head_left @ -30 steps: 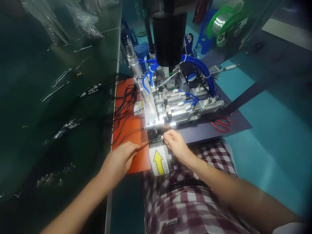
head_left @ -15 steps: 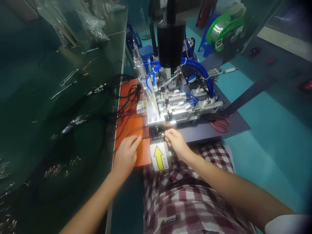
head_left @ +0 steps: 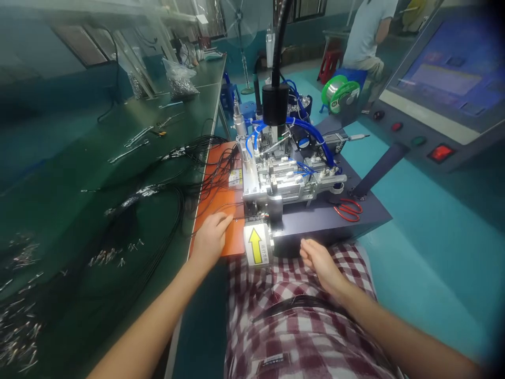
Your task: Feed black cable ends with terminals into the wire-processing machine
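My left hand (head_left: pixel 213 234) is over the orange plate (head_left: pixel 235 237), thumb and fingers pinched on a thin black cable (head_left: pixel 248 217). The cable runs to the right into the front of a metal machine (head_left: pixel 286 184), where its tip lies at the lit clamp area. Just below sits a white cover with a yellow arrow (head_left: pixel 255 246). My right hand (head_left: pixel 319 260) is closed, fingers curled together, over my lap in front of the machine's dark base (head_left: pixel 292 245). It is apart from the cable, and I see nothing in it.
Red-handled scissors (head_left: pixel 349 210) lie on the base at the right. More black cables (head_left: pixel 215 168) spread across the plate onto the green table (head_left: pixel 98 173). A control panel (head_left: pixel 434 95) stands at the right; a green spool (head_left: pixel 340 95) and a seated person (head_left: pixel 369 39) are behind.
My right hand has let go of the cable's end and drawn back down and to the right. My left hand remains on the cable. The view has tilted up.
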